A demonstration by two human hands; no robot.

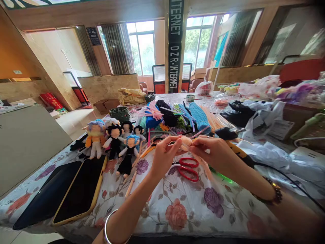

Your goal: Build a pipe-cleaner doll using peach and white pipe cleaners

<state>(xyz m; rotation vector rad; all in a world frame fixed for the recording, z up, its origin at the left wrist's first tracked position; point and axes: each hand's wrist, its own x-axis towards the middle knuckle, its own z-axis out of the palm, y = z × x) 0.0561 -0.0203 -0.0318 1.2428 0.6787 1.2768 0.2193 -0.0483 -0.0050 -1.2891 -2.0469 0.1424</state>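
Peach fuzzy piece (186, 141) sits between your fingertips, above the middle of the flower-print table (203, 227), well in from its near edge. Its long axis seems to run from hand to hand; your fingers cover too much to tell which way it points. Toward the near left corner, a dark glossy slab (49, 193) lies beside a yellow-cased smartphone (81, 189), both slanting up and right. Past them, by the left edge, you have chenille dolls (114, 144) in a cluster. Your left hand (166, 152) pinches the piece's left side between thumb and fingers. Just below, red-handled scissors (189, 167) lie with handles to the right. Pipe-cleaner bundles (198, 117) spread toward the far edge. Your right hand (209, 149) pinches the piece's right side, near a black-and-yellow corded tool (227, 134). Crumpled white plastic (266, 156) covers the right edge.
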